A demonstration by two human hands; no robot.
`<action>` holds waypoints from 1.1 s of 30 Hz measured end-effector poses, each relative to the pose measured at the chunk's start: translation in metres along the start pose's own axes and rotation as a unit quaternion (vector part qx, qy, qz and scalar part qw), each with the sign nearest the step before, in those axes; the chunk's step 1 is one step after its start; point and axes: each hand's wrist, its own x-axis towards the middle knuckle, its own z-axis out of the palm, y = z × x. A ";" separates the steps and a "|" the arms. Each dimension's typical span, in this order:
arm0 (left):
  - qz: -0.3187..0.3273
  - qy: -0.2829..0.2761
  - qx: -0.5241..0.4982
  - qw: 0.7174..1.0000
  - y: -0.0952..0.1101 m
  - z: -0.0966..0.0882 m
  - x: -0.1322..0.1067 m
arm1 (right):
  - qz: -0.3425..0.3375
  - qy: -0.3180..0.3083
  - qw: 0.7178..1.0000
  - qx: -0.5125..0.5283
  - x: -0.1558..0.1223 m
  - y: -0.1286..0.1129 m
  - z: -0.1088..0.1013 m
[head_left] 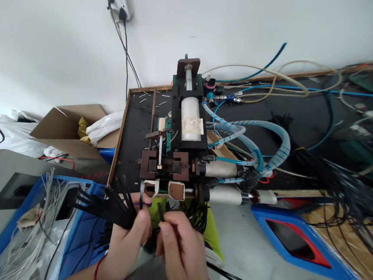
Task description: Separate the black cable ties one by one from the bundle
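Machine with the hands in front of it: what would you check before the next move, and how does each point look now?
1. Left hand has hold of the black bundle: ok.
2. Right hand pinches a black cable: ok.
3. Condition of that cable's tip: cannot tell, it is blurred.
4. The machine's two front pads stand apart: ok.
5. Left fingers well away from the pads: not ok, they are close by.
6. Bench free of scraps: not ok, some lie scattered.

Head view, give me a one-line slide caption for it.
Left hand grips a bundle of black cables, right hand pinches a dark strand, before a machine on a dark bench.
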 end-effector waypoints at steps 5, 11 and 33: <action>-0.038 0.034 0.021 0.998 0.002 -0.005 0.004 | 0.009 -0.106 0.992 -0.064 0.006 0.002 -0.007; -0.045 0.063 -0.046 0.996 0.008 0.002 0.011 | 0.107 -0.110 0.978 0.144 -0.002 0.038 -0.002; -0.032 0.041 -0.099 0.994 0.008 0.004 0.009 | 0.157 -0.050 0.804 0.571 0.024 0.045 0.022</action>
